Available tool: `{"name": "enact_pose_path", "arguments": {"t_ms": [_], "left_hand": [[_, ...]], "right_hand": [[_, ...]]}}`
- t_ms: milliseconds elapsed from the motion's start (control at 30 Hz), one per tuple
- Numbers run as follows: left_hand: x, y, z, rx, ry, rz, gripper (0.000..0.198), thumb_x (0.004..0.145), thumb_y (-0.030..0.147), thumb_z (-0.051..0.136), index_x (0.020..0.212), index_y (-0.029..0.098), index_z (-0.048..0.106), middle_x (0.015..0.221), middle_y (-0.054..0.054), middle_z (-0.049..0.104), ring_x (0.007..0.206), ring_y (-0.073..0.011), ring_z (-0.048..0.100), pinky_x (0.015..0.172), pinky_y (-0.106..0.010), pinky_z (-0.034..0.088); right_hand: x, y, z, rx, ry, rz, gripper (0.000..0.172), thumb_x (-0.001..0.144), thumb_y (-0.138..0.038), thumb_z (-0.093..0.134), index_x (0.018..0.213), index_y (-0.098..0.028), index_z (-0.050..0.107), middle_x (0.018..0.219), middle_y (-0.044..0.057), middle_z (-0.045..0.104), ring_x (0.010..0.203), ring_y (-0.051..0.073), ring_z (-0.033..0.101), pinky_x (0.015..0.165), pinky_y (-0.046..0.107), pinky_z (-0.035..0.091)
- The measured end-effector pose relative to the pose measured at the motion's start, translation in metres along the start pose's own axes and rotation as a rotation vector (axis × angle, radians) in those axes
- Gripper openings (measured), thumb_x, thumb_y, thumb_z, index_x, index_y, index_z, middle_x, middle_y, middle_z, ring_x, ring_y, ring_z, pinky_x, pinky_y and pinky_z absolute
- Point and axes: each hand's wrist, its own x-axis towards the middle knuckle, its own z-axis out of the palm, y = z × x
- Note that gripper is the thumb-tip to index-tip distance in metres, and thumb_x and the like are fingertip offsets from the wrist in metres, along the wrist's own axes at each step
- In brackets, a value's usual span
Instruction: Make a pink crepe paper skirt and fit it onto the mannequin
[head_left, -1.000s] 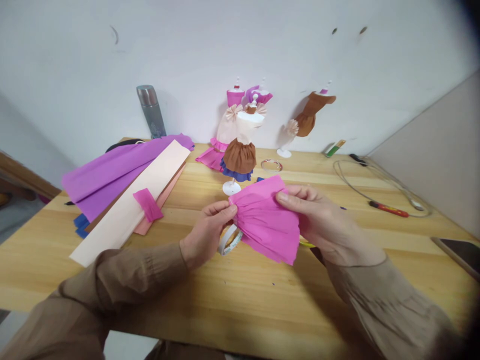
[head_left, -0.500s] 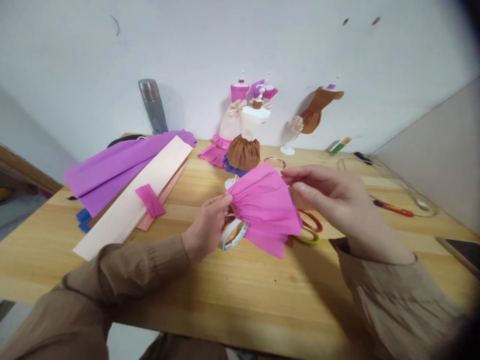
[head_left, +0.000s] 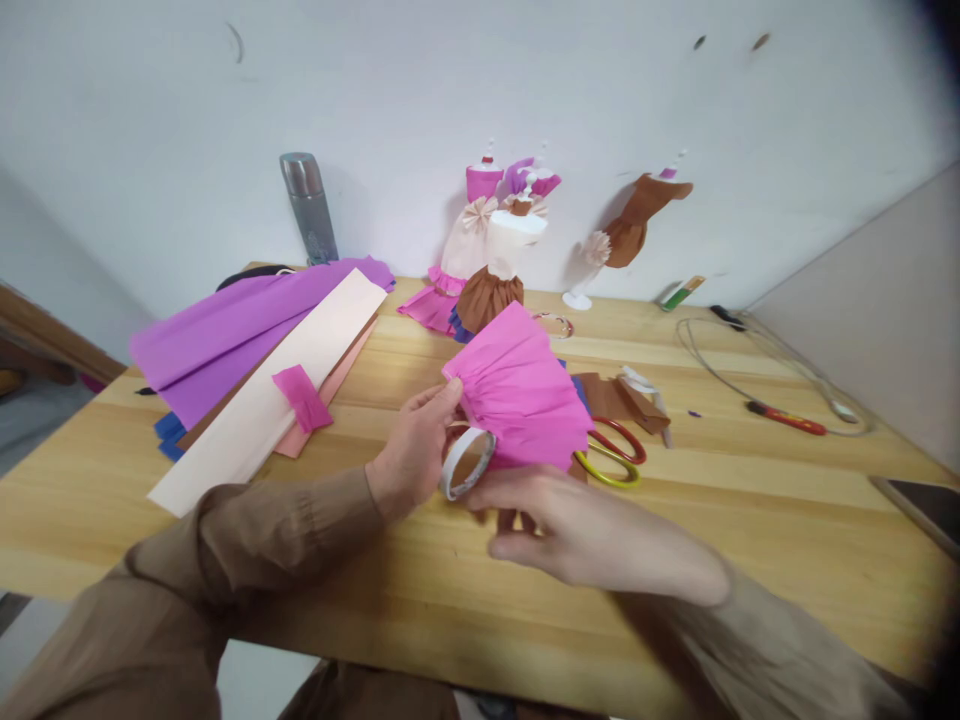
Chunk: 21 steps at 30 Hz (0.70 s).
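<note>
My left hand (head_left: pixel 412 455) pinches the gathered top corner of a pleated pink crepe paper piece (head_left: pixel 521 395) and holds it fanned out just above the wooden table (head_left: pixel 750 520). A white tape roll (head_left: pixel 466 462) stands tilted right under that hand. My right hand (head_left: pixel 592 535) lies low in front of the paper. Its fingers are apart, and the fingertips reach the roll's lower right side. Red and yellow scissors (head_left: pixel 615 460) lie partly under the paper's right edge.
Purple paper (head_left: pixel 240 325), a long cream strip (head_left: pixel 285 385) and a small pink piece (head_left: pixel 302 396) lie at the left. Dressed mini mannequins (head_left: pixel 504 240), a steel flask (head_left: pixel 309 205) and a brown-dressed mannequin (head_left: pixel 630 225) stand at the back. Brown scraps (head_left: pixel 619 395), a cable (head_left: pixel 750 360) and a phone (head_left: pixel 922 500) are at the right.
My right hand let go of the pink paper's right side and dropped down and left to the tape roll. The left hand kept its hold and raised the paper slightly.
</note>
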Motion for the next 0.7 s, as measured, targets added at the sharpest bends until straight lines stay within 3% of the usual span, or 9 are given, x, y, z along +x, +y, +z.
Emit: {"name": "enact_pose_path", "arguments": {"t_ms": [67, 167, 367, 700], "left_hand": [[-0.002, -0.002, -0.001, 0.039, -0.003, 0.048, 0.04, 0.071, 0.051, 0.077, 0.076, 0.015, 0.06, 0.064, 0.001, 0.056, 0.059, -0.0126, 0.054, 0.062, -0.027, 0.045], [-0.003, -0.002, -0.003, 0.144, -0.023, 0.103, 0.041, 0.072, 0.052, 0.076, 0.076, 0.015, 0.06, 0.067, 0.001, 0.056, 0.061, -0.0115, 0.052, 0.059, -0.024, 0.042], [0.004, 0.003, -0.009, 0.311, -0.022, 0.278, 0.043, 0.074, 0.051, 0.073, 0.062, 0.015, 0.053, 0.063, 0.003, 0.05, 0.063, -0.0093, 0.046, 0.065, -0.023, 0.041], [0.013, -0.003, -0.018, 0.198, 0.058, 0.037, 0.044, 0.068, 0.052, 0.078, 0.064, 0.016, 0.052, 0.058, 0.005, 0.047, 0.054, -0.0087, 0.043, 0.055, -0.023, 0.036]], "right_hand": [[0.019, 0.003, 0.025, -0.04, 0.15, 0.035, 0.016, 0.083, -0.013, 0.058, 0.094, -0.018, 0.069, 0.089, 0.005, 0.071, 0.076, 0.017, 0.065, 0.069, 0.029, 0.047], [0.031, 0.011, 0.046, -0.078, 0.262, 0.062, 0.011, 0.082, -0.015, 0.06, 0.09, -0.017, 0.066, 0.093, 0.007, 0.069, 0.083, 0.019, 0.064, 0.073, 0.03, 0.046], [0.029, 0.015, 0.056, -0.131, 0.213, 0.02, 0.011, 0.088, -0.021, 0.058, 0.083, -0.018, 0.067, 0.09, 0.006, 0.067, 0.087, 0.019, 0.062, 0.076, 0.031, 0.047], [0.025, -0.005, 0.054, -0.165, 0.073, -0.04, 0.011, 0.083, -0.029, 0.06, 0.079, -0.023, 0.069, 0.08, 0.004, 0.07, 0.075, 0.023, 0.064, 0.064, 0.034, 0.046]]}}
